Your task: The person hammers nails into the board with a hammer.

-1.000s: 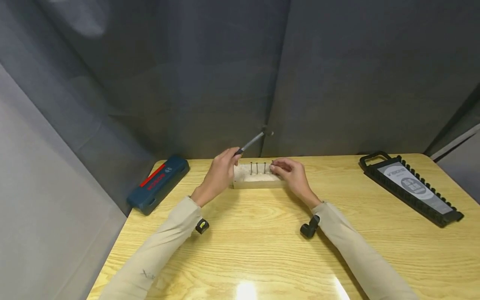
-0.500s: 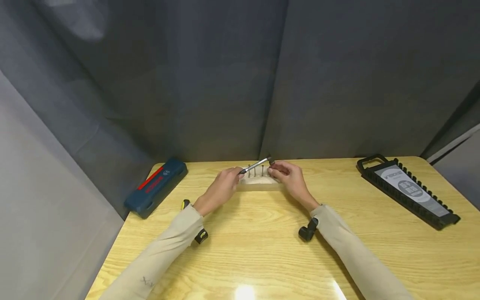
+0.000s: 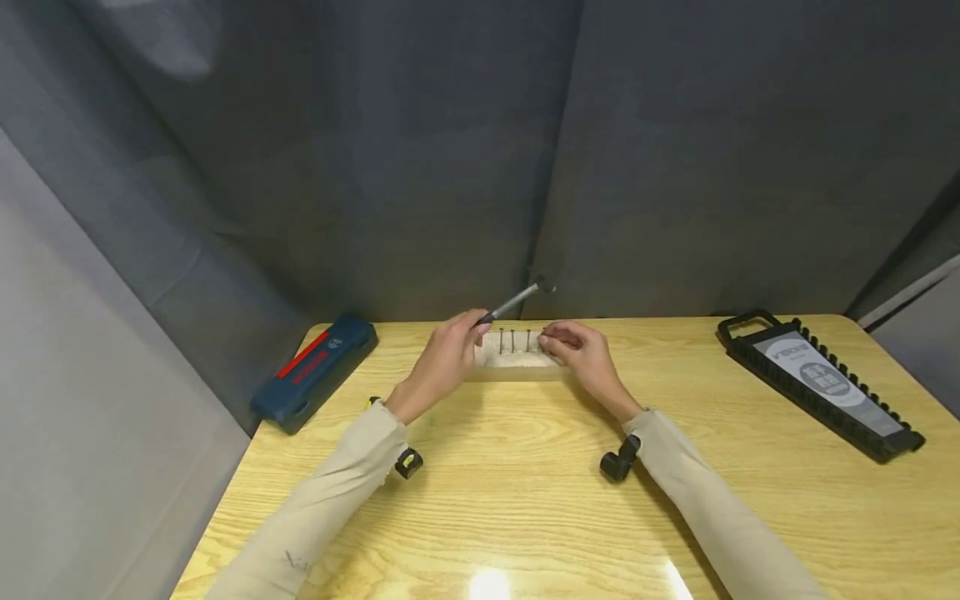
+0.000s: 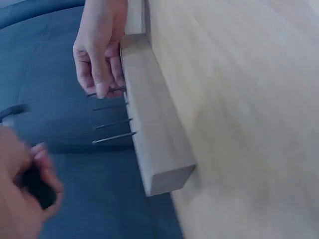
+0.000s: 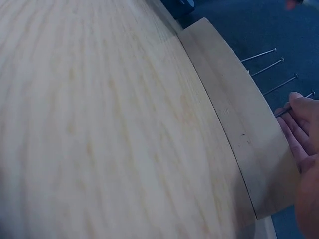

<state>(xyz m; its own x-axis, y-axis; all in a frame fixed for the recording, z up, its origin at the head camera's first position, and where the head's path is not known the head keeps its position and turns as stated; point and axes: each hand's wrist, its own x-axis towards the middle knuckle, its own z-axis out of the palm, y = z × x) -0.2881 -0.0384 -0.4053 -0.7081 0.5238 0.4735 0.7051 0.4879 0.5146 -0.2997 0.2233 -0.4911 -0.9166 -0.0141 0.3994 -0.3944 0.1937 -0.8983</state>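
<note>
My left hand (image 3: 442, 354) grips a hammer (image 3: 516, 302) by its dark handle, its head raised above the nail at the right. A pale wooden block (image 3: 517, 374) lies near the table's far edge. Three nails (image 5: 279, 85) stand upright in its top, in a row. Beside them my right hand (image 3: 587, 358) pinches another nail (image 4: 117, 89) between thumb and finger, its point at the block's top and its head (image 5: 313, 93) showing above the fingertips. In the left wrist view the hammer's handle (image 4: 37, 186) is blurred in the left fist.
A blue case (image 3: 318, 373) with a red stripe lies at the table's left edge. To the right lies a black toothed tool rack (image 3: 825, 379) with a grey label. A dark curtain (image 3: 420, 167) hangs right behind the wooden table (image 3: 517, 475).
The hammer came down from its raised position to the nail at the right, then rose again partway. My right hand keeps its pinch on the nail; the block stays put.
</note>
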